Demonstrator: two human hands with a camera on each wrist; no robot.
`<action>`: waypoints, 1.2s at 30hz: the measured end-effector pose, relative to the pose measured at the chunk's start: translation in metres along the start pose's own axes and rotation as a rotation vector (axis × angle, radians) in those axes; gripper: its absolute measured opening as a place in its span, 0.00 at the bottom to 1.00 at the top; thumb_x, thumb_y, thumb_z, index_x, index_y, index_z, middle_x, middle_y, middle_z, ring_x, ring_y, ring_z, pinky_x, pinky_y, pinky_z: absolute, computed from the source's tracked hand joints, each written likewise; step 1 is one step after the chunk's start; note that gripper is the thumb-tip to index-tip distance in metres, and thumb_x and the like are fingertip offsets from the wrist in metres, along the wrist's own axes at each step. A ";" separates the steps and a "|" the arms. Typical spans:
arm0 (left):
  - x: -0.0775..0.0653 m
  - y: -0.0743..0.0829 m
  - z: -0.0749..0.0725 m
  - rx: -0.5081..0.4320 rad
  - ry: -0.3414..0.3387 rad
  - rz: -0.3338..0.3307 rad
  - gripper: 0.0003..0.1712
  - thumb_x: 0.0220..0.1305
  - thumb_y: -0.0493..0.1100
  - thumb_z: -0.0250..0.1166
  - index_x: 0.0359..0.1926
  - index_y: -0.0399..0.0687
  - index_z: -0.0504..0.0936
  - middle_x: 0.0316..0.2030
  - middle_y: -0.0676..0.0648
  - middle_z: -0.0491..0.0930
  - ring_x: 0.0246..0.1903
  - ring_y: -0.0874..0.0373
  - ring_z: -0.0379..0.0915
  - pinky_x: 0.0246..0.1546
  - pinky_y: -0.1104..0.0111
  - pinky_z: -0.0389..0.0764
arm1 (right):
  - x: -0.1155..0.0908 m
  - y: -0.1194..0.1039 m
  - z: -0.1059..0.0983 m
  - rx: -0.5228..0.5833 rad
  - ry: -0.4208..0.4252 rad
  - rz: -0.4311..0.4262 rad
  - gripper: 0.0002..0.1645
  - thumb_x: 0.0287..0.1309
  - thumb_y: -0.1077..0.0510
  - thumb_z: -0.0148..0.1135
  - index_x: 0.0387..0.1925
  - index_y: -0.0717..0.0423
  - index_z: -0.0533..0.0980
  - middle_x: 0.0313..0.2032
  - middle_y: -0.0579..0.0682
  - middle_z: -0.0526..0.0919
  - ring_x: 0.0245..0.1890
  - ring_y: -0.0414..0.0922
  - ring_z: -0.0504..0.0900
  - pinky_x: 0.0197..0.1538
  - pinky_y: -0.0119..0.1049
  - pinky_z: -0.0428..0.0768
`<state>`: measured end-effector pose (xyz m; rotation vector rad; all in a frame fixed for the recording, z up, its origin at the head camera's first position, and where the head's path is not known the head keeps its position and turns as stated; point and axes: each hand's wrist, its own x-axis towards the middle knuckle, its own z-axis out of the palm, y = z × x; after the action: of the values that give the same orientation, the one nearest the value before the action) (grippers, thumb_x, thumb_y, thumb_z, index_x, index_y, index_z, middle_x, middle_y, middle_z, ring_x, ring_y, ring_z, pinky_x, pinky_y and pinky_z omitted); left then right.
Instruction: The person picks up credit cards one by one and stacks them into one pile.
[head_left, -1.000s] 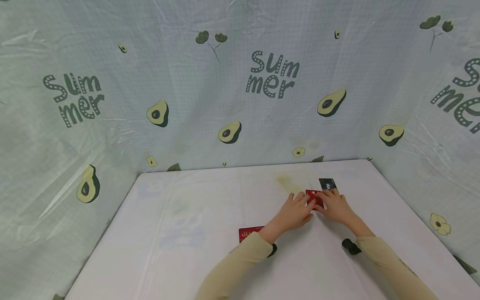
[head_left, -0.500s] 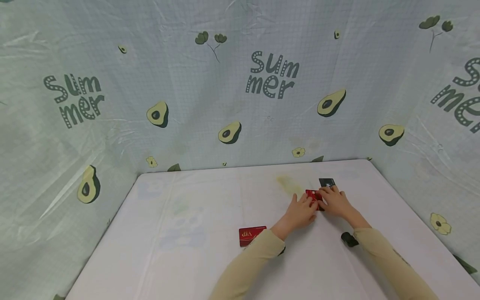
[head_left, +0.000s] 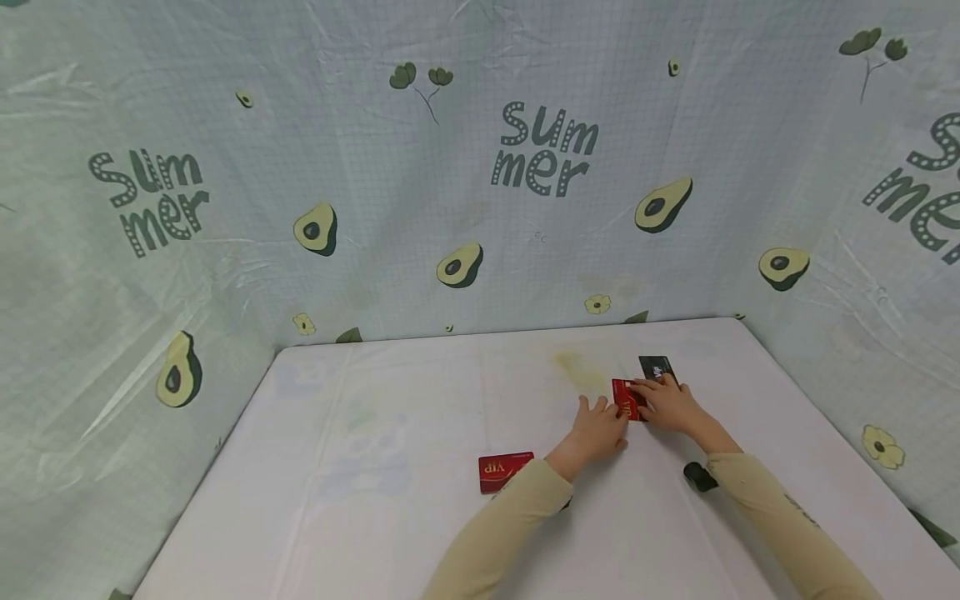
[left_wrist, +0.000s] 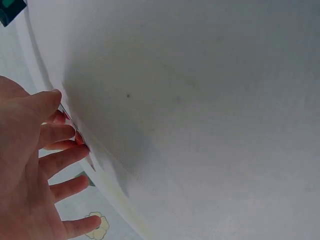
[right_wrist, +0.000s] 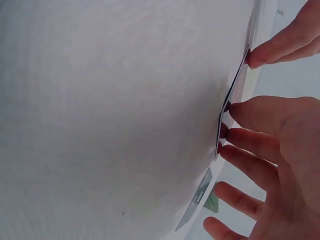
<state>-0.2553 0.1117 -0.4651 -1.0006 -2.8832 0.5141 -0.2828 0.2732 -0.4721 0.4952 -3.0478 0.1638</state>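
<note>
A red VIP card lies flat at the right rear of the white table, turned sideways. The fingertips of my left hand reach its near left edge, the fingers mostly straight. From the other side my right hand rests its fingertips on the card's right part, covering some of it. Just behind that hand is a black card, partly hidden by the fingers. In the right wrist view the red card appears nearly edge-on under the fingertips, with the black card a small gap away.
Another red VIP card lies nearer the front, its right corner hidden by the left sleeve. A black wrist device is by the right cuff. Patterned sheeting stands behind and beside the white table.
My left hand has drawn slightly right and nearer, baring more of the card between the hands and its VIP lettering. The front red card shows more as the left sleeve shifted right.
</note>
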 end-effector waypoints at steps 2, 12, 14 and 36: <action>-0.001 0.000 0.000 0.019 -0.001 -0.005 0.25 0.61 0.64 0.46 0.58 0.67 0.67 0.54 0.63 0.68 0.57 0.63 0.58 0.56 0.58 0.61 | -0.001 -0.001 -0.001 0.001 -0.004 0.000 0.25 0.52 0.57 0.58 0.52 0.63 0.71 0.54 0.61 0.72 0.43 0.56 0.65 0.40 0.57 0.66; -0.003 -0.002 0.003 0.011 0.022 -0.003 0.24 0.62 0.63 0.45 0.58 0.70 0.66 0.55 0.64 0.67 0.57 0.63 0.57 0.57 0.58 0.62 | -0.005 -0.004 -0.005 0.026 -0.035 0.002 0.26 0.50 0.56 0.60 0.50 0.64 0.71 0.51 0.62 0.73 0.46 0.59 0.66 0.43 0.60 0.66; -0.004 -0.004 0.003 0.010 0.027 0.011 0.24 0.63 0.62 0.45 0.58 0.70 0.66 0.55 0.64 0.68 0.57 0.63 0.57 0.57 0.59 0.62 | -0.006 -0.004 -0.005 0.022 -0.039 0.002 0.26 0.50 0.55 0.60 0.51 0.64 0.72 0.50 0.62 0.73 0.47 0.60 0.66 0.44 0.60 0.66; 0.005 -0.020 0.020 0.105 0.165 -0.108 0.20 0.58 0.64 0.48 0.45 0.65 0.75 0.47 0.59 0.72 0.53 0.63 0.62 0.49 0.61 0.67 | -0.007 -0.006 0.001 0.061 0.018 -0.132 0.12 0.44 0.54 0.67 0.34 0.50 0.77 0.37 0.51 0.75 0.39 0.52 0.67 0.36 0.48 0.64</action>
<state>-0.2744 0.0939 -0.4780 -0.8263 -2.7156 0.5417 -0.2742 0.2701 -0.4729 0.6927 -2.9873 0.2545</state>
